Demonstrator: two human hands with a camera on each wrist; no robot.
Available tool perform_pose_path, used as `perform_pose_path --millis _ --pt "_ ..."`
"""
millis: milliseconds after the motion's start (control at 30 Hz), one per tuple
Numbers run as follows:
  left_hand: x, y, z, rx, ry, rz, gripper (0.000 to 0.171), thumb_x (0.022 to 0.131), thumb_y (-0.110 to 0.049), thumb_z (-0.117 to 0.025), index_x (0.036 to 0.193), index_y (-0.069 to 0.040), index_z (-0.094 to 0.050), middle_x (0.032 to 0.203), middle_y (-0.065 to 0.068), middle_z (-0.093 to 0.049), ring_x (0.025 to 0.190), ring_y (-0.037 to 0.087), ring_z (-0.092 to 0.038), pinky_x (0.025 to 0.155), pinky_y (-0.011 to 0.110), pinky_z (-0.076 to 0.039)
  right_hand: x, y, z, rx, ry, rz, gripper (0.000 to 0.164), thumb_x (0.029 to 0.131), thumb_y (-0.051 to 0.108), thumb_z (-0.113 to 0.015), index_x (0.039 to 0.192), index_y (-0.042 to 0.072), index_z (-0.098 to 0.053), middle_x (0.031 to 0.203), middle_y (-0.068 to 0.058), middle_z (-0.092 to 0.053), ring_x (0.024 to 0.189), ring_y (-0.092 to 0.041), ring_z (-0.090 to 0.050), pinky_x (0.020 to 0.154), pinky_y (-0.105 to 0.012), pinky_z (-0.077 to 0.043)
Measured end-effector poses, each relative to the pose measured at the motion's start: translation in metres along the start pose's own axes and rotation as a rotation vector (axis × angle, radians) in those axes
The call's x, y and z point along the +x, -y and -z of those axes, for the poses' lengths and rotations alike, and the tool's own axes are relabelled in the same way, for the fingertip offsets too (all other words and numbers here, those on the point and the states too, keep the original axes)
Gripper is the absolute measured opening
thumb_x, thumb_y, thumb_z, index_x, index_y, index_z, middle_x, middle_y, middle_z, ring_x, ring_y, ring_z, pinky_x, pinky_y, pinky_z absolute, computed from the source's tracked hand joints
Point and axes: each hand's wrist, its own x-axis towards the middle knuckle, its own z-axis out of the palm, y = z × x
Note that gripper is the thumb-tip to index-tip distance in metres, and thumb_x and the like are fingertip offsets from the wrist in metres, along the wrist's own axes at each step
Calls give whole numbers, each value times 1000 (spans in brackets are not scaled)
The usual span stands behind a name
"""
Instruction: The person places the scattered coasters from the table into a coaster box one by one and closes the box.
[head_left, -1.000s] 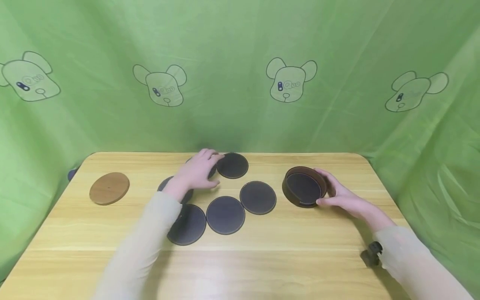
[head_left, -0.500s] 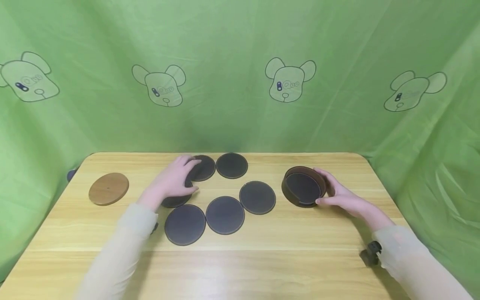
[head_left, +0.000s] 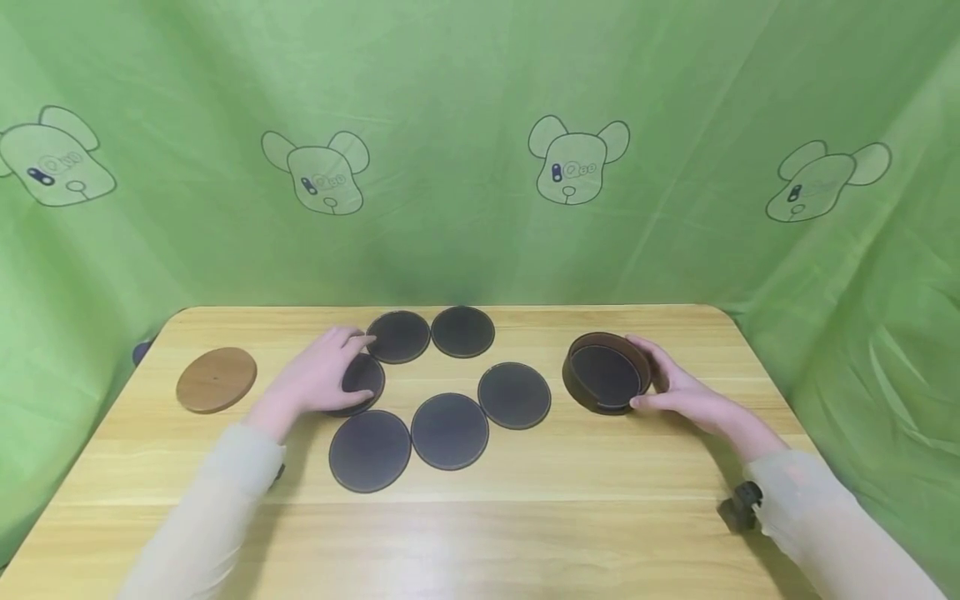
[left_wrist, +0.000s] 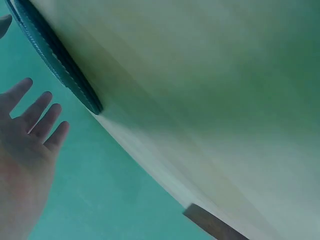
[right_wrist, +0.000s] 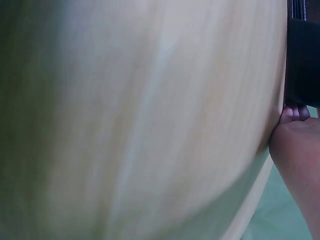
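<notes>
My left hand (head_left: 318, 371) hovers with spread, relaxed fingers over the left part of a round black coaster (head_left: 365, 382), the leftmost in a loose ring. In the left wrist view the fingers (left_wrist: 49, 122) are extended and the dark coasters' edges (left_wrist: 62, 60) show beyond them. My right hand (head_left: 678, 396) grips a round brown coaster holder (head_left: 577, 392) from its right side, thumb at the near rim and fingers behind the wall. The holder's inside shows a black disc (head_left: 607, 375). The right wrist view catches its dark wall (right_wrist: 305, 62) beside the hand.
Several other black coasters (head_left: 450, 431) lie flat on the wooden table (head_left: 510, 533), edges near or touching each other. A brown wooden disc (head_left: 216, 380) lies at the far left. Green curtain (head_left: 450, 242) stands right behind the table's back edge.
My left hand has moved left and toward me, from the back coasters to the leftmost one, uncovering the coasters behind. The right hand and holder have stayed in place.
</notes>
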Motion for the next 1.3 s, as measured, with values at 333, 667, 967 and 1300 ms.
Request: perform_pose_path --millis 333,667,967,1300 --pt "-16 2 0 24 13 -14 82 81 -39 -84 146 3 -57 137 23 -61 130 42 -57 113 60 -49 1 1 2 -19 -4 8 107 87 -3 -74 170 8 -8 173 -31 -6 161 -48 3 105 5 -26" --pt "-20 3 1 12 58 19 77 83 -42 -84 141 2 -61 138 24 -61 129 44 -58 110 61 -51 1 3 2 -9 0 4 107 87 -3 -74 170 8 -8 174 -31 -4 160 -50 6 106 4 -25" --pt "-24 9 0 -22 42 24 78 81 -41 -85 142 2 -61 137 24 -61 128 43 -58 110 60 -52 2 1 1 -11 -1 23 105 87 -4 -73 170 7 -9 173 -32 -4 164 -40 0 107 4 -26" --pt "-26 10 2 -29 51 9 82 76 -38 -88 144 0 -60 139 23 -60 130 44 -57 110 61 -51 -1 0 -1 -7 -5 21 106 87 -4 -74 170 6 -9 173 -31 -5 164 -30 -7 105 4 -27"
